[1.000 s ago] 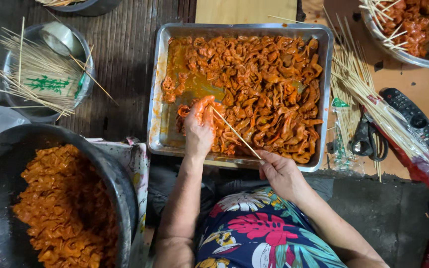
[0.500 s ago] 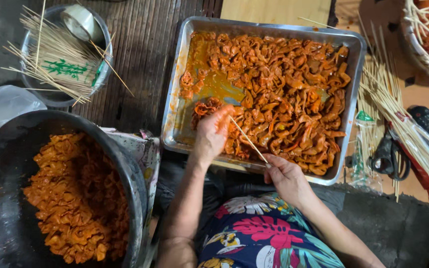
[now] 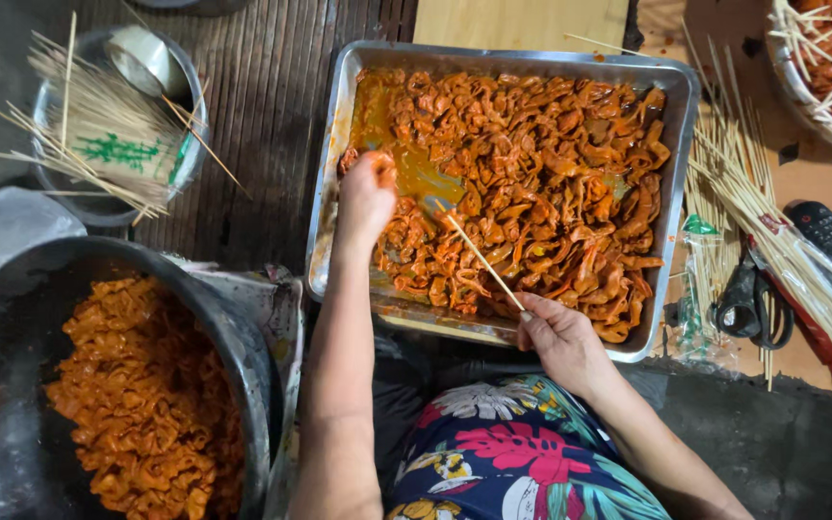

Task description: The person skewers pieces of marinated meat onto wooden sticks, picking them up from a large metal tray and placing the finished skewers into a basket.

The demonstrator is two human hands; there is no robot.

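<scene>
Skewer: bare stick pinched in the closed right hand, angled over the meat.
Left hand: fingers curled onto a meat piece at the sauce pool.
Tray: metal, between bowl and scissors.

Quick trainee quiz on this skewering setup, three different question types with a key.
1. True or false: the right hand holds a bamboo skewer.
2. What does the left hand reach into? A) the steel tray of marinated meat B) the big dark bowl C) the scissors
3. Fill in: loose skewers lie to the ___ of the tray, beside the scissors.

Key: 1 true; 2 A; 3 right
</scene>
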